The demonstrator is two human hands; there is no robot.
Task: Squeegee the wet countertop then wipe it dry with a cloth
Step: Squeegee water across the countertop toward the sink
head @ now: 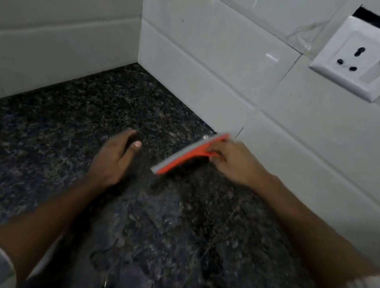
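An orange squeegee (188,154) with a pale grey blade lies edge-down on the dark speckled granite countertop (50,128), close to the tiled back wall. My right hand (235,163) grips its handle from the right. My left hand (114,157) rests on the counter just left of the squeegee, fingers loosely apart, holding nothing. Patches and streaks of water (133,253) shine on the stone between my forearms. No cloth is in view.
White tiled walls (221,57) meet in a corner at the back of the counter. A white wall socket (367,58) sits on the right wall above the counter, with a dark gap behind its top edge.
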